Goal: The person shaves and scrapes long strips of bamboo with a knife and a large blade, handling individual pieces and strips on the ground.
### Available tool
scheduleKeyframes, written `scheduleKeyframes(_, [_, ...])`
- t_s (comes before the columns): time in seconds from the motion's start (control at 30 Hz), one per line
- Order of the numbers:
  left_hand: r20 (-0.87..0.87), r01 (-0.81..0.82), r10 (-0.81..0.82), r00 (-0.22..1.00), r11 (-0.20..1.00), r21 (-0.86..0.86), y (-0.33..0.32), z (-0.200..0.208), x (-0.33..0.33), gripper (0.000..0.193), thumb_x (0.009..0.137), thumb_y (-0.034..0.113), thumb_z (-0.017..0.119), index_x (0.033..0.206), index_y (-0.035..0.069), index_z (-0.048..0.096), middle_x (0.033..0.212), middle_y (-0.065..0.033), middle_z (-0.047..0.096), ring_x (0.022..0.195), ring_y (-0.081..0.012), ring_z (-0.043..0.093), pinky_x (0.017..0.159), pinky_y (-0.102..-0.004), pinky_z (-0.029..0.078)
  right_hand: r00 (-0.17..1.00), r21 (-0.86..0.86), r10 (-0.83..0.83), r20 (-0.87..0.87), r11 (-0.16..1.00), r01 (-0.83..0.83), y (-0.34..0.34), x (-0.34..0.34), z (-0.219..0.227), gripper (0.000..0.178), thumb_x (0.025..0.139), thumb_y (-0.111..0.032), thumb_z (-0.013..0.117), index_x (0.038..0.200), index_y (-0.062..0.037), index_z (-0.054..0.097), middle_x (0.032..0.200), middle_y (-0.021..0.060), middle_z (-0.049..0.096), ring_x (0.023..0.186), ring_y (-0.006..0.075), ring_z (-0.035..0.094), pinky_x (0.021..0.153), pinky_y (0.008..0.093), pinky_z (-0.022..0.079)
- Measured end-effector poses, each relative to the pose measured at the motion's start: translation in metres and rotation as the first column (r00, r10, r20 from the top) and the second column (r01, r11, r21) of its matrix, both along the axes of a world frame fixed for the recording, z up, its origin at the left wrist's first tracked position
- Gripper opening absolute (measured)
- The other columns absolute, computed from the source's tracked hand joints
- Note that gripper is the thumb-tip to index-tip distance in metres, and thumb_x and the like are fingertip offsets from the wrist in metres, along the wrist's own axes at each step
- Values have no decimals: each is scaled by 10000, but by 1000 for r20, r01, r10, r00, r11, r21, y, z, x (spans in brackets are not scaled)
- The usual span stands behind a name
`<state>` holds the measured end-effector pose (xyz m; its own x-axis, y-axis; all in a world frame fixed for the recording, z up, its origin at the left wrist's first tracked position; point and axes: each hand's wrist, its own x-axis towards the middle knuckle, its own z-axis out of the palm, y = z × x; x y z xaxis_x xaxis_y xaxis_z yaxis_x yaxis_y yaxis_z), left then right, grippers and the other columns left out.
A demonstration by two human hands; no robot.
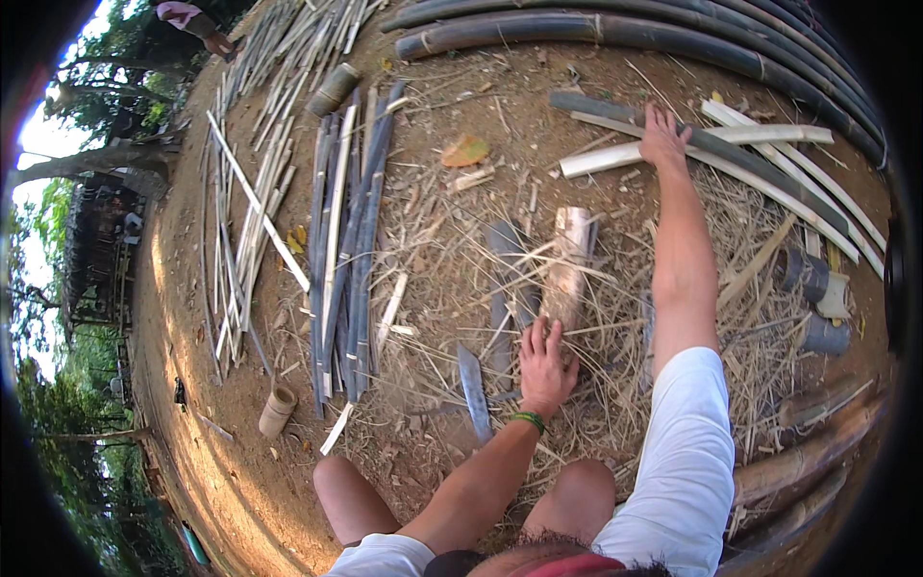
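Note:
My left hand (548, 370), with a green band at its wrist, is low among the shavings, fingers spread, at the near end of a short wooden block (567, 255). It appears to touch the block and holds nothing visible. Just left of it lies a flat grey blade (473, 394); its handle is not visible. My right hand (663, 139) reaches far out, fingers stretched over a dark split bamboo strip (721, 152). It rests on or just above the strip; no closed grip shows. Pale split bamboo pieces (601, 161) lie around it.
Thick bamboo poles (596, 31) curve across the back. Bundles of dark strips (365, 250) and pale strips (260, 207) lie at left. Cut bamboo tubes (825, 334) and poles (808, 452) are at right. Another person's hand (219, 44) shows at far left.

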<state>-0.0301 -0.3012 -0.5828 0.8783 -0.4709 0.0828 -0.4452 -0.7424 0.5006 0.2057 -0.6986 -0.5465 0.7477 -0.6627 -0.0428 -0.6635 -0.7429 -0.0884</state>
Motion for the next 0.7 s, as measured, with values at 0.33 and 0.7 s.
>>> scheduleKeyframes(0.33, [-41, 20, -22, 999, 999, -47, 0, 12, -9, 787, 725, 174, 787, 1402, 77, 397, 1464, -179, 335, 1355, -421, 334, 1089, -530, 354, 819, -364, 446, 360, 876, -317, 21, -72, 19, 205, 847, -67, 631, 1044, -112, 599, 993, 87, 653, 1004, 293, 656, 1118, 514, 361])
scheduleKeyframes(0.7, [-184, 104, -82, 979, 988, 115, 19, 31, -6, 950, 780, 364, 801, 1516, 106, 257, 1573, -182, 211, 1446, -418, 219, 1146, -591, 260, 58, -540, 711, 701, 581, -609, 276, -199, 257, 216, 799, -110, 749, 941, -72, 591, 926, 67, 660, 833, 289, 667, 656, 400, 552])
